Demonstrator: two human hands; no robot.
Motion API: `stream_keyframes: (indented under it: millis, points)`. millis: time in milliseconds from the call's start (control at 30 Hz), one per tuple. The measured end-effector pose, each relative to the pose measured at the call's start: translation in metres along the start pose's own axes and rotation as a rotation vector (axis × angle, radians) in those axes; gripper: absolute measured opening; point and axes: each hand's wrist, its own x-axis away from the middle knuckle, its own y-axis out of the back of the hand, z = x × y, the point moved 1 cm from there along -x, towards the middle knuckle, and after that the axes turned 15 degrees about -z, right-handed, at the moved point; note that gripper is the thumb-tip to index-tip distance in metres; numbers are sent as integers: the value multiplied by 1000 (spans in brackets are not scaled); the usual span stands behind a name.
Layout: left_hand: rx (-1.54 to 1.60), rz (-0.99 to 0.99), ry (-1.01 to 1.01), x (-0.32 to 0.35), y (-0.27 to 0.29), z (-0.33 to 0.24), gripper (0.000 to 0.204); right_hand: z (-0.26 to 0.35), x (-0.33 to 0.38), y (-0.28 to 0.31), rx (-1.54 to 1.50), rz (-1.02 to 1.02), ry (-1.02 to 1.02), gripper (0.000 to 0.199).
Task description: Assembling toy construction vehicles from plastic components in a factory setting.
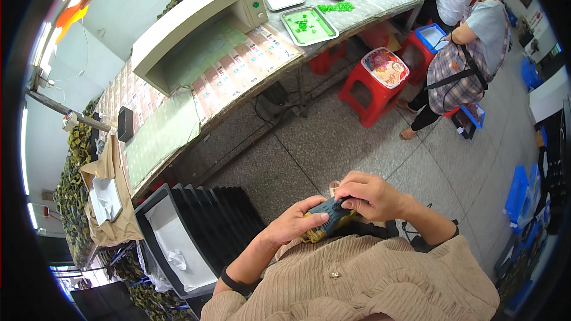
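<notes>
Close in front of my body is a grey-blue and yellow hand-held device [331, 209], its exact kind unclear. My left hand [290, 222] is closed around its left part, the thumb lying along the grey-blue top. At the device's right end, my right hand [375, 195] is closed, thumb and fingers pinched together at a dark part. What sits between those fingertips is hidden. Just beyond the right fingers shows a small pale piece [334, 189], too small to name.
Left of my arms stands a stack of black trays [202, 208]. A beige arched machine [196, 18] sits on the long table [262, 77], near trays of green pieces [309, 25]. Red stools [363, 98] and a person [476, 41] are at the far right, blue bins [520, 196] nearer.
</notes>
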Motion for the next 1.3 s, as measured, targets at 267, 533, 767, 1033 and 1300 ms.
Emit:
stream_keyframes:
  millis: [267,533,767,1033,1300]
  points:
    - [-23,2,-4,-2,-5,-2,37,1,1,3,112,42,117,17]
    - [-15,6,49,-10,-13,0,36,-3,4,7,187,89,207,23]
    - [43,42,84,-17,-13,10,41,-19,3,8,127,139,240,23]
    - [61,1,88,-20,-9,18,44,-23,1,4,79,157,198,22]
    - [150,-29,143,-18,-10,28,43,-31,-6,1,56,236,211,19]
